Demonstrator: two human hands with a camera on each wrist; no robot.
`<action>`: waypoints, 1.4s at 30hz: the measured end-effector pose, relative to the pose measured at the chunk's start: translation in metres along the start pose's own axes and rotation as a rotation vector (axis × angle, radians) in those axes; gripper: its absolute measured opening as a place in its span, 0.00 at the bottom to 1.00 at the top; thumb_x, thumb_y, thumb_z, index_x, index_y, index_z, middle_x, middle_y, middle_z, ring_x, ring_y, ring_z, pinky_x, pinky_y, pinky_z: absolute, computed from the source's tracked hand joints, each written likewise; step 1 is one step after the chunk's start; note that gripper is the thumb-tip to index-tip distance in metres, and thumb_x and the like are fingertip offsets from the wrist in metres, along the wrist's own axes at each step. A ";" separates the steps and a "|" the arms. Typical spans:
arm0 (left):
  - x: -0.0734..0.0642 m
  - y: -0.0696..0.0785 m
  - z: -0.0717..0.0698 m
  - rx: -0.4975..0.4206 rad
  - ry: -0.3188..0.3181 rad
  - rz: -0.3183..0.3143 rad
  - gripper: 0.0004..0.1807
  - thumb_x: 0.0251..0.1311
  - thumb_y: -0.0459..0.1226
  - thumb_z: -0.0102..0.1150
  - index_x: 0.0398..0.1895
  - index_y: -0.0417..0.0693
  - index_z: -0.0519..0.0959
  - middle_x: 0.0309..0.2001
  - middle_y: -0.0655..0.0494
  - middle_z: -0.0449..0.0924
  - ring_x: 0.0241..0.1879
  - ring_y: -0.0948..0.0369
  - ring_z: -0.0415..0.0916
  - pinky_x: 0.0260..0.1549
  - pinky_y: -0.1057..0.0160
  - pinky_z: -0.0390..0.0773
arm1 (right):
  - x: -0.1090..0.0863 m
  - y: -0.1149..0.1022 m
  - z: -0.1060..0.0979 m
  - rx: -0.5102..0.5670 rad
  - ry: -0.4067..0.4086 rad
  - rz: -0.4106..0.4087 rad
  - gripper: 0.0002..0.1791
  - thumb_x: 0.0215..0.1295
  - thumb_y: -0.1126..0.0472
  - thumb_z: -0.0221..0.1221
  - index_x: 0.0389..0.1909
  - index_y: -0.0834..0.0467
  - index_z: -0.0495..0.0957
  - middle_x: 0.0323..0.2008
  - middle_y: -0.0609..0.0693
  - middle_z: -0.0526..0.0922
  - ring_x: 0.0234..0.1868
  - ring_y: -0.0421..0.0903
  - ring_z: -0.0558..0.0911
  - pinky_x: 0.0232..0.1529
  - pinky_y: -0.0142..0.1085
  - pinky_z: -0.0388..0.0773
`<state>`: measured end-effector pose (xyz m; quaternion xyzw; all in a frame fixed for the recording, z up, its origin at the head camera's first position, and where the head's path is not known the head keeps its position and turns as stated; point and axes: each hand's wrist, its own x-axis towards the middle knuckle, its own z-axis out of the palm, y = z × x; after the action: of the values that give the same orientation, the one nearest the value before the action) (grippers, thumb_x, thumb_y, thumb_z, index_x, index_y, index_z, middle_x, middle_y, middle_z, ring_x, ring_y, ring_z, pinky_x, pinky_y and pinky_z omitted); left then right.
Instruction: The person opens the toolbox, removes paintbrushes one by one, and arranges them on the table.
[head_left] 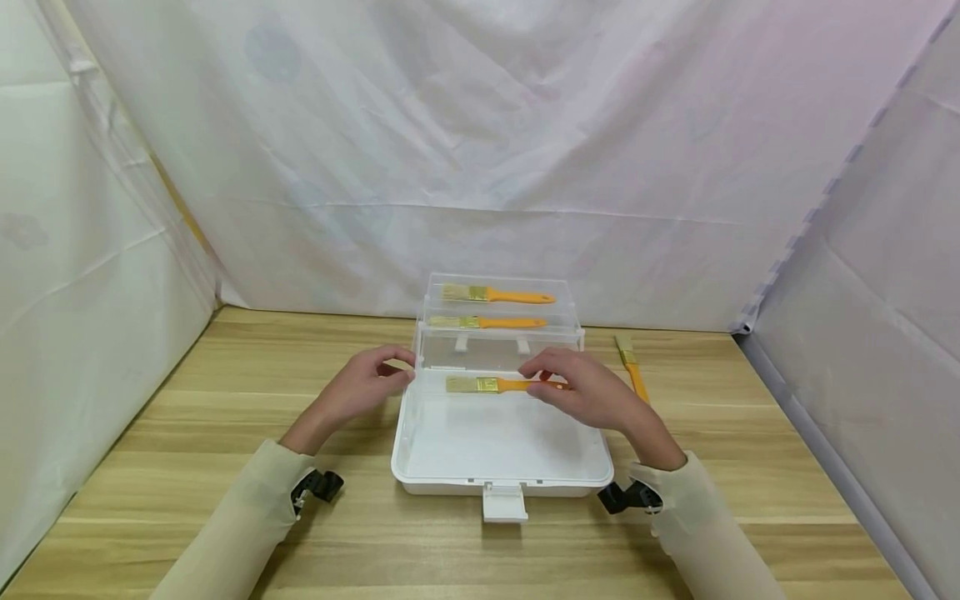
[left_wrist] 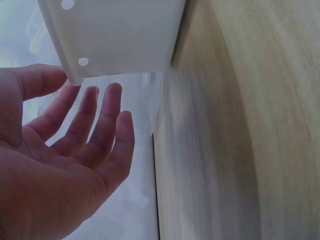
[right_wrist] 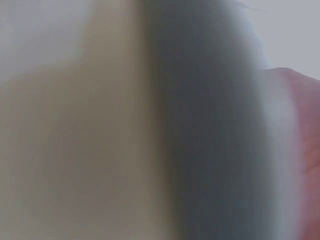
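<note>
Left hand [head_left: 358, 387]: thumb and forefinger pinch the white box [head_left: 495, 442] near its rear-left corner. Clear raised section [head_left: 491, 348] behind: two brushes lying crosswise. In the base, toward the rear: one brush [head_left: 510, 385], long axis left-right, bristles left, handle reaching rightward to the right hand [head_left: 588, 390], the nearer one. Its thumb and fingers sit about the handle; wrist view blurred, cannot tell whether they grip. Table [head_left: 720, 433], right of box: one slanting brush [head_left: 632, 367]. Count: brushes four, box one.
</note>
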<state>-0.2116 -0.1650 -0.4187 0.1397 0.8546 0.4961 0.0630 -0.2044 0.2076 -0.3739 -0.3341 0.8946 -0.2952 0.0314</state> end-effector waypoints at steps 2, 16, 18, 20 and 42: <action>0.000 0.000 0.000 0.002 0.001 -0.001 0.14 0.80 0.39 0.61 0.61 0.43 0.84 0.70 0.41 0.79 0.61 0.43 0.84 0.58 0.43 0.83 | 0.000 0.000 0.000 -0.002 -0.007 -0.011 0.16 0.81 0.57 0.65 0.61 0.61 0.86 0.56 0.51 0.88 0.52 0.49 0.86 0.51 0.47 0.86; 0.000 0.000 0.000 -0.002 0.003 0.007 0.14 0.79 0.38 0.62 0.60 0.42 0.85 0.69 0.42 0.81 0.60 0.43 0.85 0.57 0.44 0.83 | 0.001 -0.002 -0.001 0.016 -0.042 -0.065 0.17 0.76 0.62 0.69 0.61 0.63 0.87 0.48 0.45 0.87 0.46 0.44 0.83 0.47 0.41 0.84; 0.001 0.000 0.000 -0.002 0.005 0.008 0.13 0.79 0.38 0.62 0.59 0.42 0.85 0.68 0.42 0.81 0.60 0.43 0.85 0.57 0.44 0.83 | 0.001 -0.002 0.000 0.017 -0.037 -0.071 0.17 0.76 0.63 0.70 0.61 0.62 0.87 0.45 0.43 0.85 0.44 0.42 0.82 0.44 0.37 0.82; 0.001 0.000 0.000 -0.001 0.005 0.007 0.13 0.79 0.38 0.62 0.59 0.43 0.85 0.68 0.42 0.81 0.60 0.43 0.85 0.57 0.44 0.83 | 0.001 -0.002 0.000 0.021 -0.035 -0.082 0.16 0.76 0.64 0.70 0.61 0.62 0.87 0.43 0.42 0.84 0.42 0.41 0.80 0.42 0.36 0.81; 0.000 0.001 0.000 -0.011 -0.002 0.003 0.13 0.79 0.37 0.62 0.60 0.42 0.84 0.69 0.41 0.80 0.61 0.42 0.84 0.59 0.42 0.83 | -0.001 -0.002 -0.002 0.074 -0.026 -0.051 0.16 0.75 0.64 0.71 0.60 0.56 0.89 0.43 0.40 0.84 0.39 0.41 0.79 0.38 0.36 0.80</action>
<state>-0.2116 -0.1643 -0.4177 0.1412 0.8515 0.5010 0.0637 -0.2026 0.2085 -0.3709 -0.3591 0.8738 -0.3244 0.0481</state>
